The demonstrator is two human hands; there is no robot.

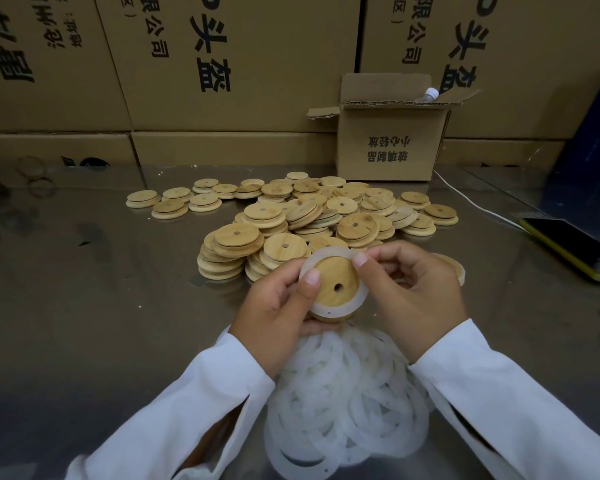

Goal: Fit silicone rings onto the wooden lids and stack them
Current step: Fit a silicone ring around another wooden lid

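Pinching from both sides, the hands work one piece above the tabletop (101,289). The left hand (274,306) grips the wooden lid (333,278), thumb on its near-left edge and fingers curled under. The right hand (420,296) pinches the silicone ring (328,310) at the upper right. The ring loops around the lid but looks loose along the top, so I judge it only partly seated.

Risks I flag:
- The ring pops back off the left side if the right hand pulls before the left thumb pins it.
- The ring seats twisted or lopsided, because the band is soft and stretched unevenly.
- The lid slips from the left hand's hold and drops into the ring pile (347,403) right below.

The loose lid pile (312,216) sits just beyond the knuckles, and its leaning stacks could topple from a stray nudge. One lid (454,266) lies just behind the right hand; I cannot tell if it's ringed.
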